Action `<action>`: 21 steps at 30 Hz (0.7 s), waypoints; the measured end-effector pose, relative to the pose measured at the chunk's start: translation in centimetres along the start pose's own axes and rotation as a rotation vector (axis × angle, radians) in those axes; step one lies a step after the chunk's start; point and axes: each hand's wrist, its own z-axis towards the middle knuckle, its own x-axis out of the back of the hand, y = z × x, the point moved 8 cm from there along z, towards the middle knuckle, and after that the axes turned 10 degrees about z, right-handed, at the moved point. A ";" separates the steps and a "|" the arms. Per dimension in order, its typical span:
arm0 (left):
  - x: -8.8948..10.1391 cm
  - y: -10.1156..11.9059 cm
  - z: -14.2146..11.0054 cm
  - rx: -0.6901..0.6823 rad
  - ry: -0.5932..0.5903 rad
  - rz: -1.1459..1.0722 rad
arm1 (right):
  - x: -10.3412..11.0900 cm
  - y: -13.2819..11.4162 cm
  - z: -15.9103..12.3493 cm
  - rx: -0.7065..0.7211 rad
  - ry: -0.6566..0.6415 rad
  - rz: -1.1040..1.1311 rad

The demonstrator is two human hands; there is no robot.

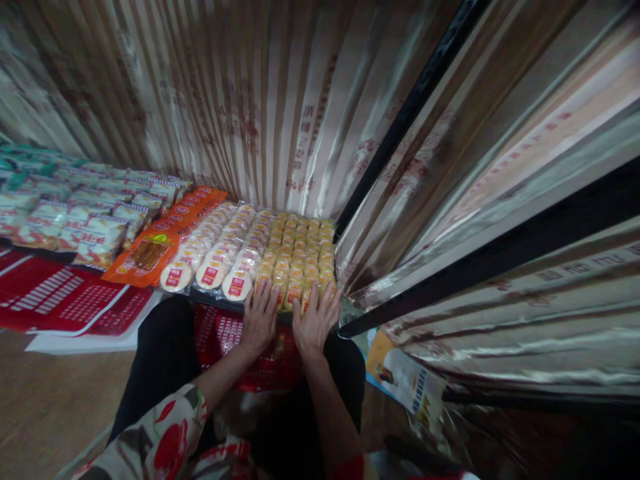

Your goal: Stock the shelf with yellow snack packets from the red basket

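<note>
My left hand (pixel 259 321) rests with fingers stretched out on the front edge of the yellow wrapped snack packs (pixel 296 257). Beside it, my right hand (pixel 314 320) lies on the same packs, its fingers spread. These small yellow packs stand in tight rows at the right end of a low black shelf. Just left of them run rows of clear packs of round white crackers (pixel 210 273), with red labels on the front ones. An orange flat snack bag (pixel 160 243) lies left of the crackers. Neither hand is closed around anything.
White snack bags (pixel 95 233) and green ones (pixel 30 160) fill the left of the shelf. Below are red plastic baskets (pixel 65 300). Pleated printed sheeting (pixel 280 107) hangs behind, with black metal bars (pixel 400 120) crossing at the right. An orange-and-white printed bag (pixel 405 373) lies low right.
</note>
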 end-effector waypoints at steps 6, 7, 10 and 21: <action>-0.4 0.0 -0.1 0.013 -0.010 0.014 | -0.3 0.1 -0.1 -0.020 -0.009 -0.002; -0.5 -0.1 -0.2 0.021 -0.012 0.017 | -0.3 0.1 -0.1 -0.021 -0.009 0.000; -0.5 -0.1 -0.2 0.026 -0.015 0.017 | -0.2 0.0 -0.1 -0.011 -0.002 0.008; -0.3 -0.2 -0.2 -0.010 0.001 0.037 | -0.3 0.2 -0.2 -0.007 0.019 0.022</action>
